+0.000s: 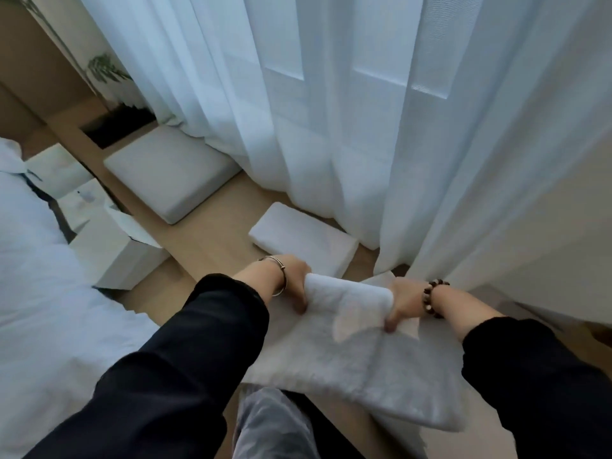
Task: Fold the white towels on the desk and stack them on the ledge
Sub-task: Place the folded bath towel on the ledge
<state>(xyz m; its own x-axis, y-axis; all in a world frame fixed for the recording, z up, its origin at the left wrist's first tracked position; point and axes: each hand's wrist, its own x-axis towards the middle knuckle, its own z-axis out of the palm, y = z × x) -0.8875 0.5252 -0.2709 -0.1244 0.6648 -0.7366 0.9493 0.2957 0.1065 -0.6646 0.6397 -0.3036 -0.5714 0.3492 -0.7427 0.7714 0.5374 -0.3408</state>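
A white towel lies spread on the wooden surface in front of me, its far edge lifted into a rolled fold. My left hand grips the left end of that fold, thumb underneath. My right hand grips the right end, fingers curled round the cloth. Just beyond, one folded white towel lies flat on the wooden ledge near the curtain. The towel's near edge hangs over the front of the surface.
Sheer white curtains hang close behind the ledge and brush my right wrist. A grey cushion lies on the ledge to the left. White boxes and white bedding fill the left side. My grey-trousered knee is below.
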